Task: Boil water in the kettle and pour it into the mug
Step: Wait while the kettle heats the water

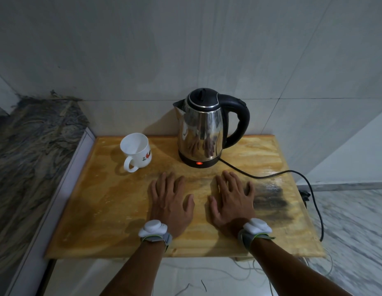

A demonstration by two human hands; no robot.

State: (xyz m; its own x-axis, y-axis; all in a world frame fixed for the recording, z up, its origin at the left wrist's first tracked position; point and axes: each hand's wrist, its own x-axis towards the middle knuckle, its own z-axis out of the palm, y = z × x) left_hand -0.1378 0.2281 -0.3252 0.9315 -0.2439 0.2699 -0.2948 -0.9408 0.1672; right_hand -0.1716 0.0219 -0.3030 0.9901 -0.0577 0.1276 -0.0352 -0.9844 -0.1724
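Both hands lie flat, fingers spread, on the yellow wooden worktop [207, 242]: left grip [170, 201], right grip [232, 201]. Just beyond them stands the upright steel kettle with black lid [201, 129], spout left, handle right. The white ceramic mug [137, 151] sits beyond-left of the left grip, handle toward the person.

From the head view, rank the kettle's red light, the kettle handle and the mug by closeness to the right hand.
From the right hand:
1. Red light, just ahead, on the kettle's base.
2. Kettle handle, farther back, near the wall.
3. Mug, far left.
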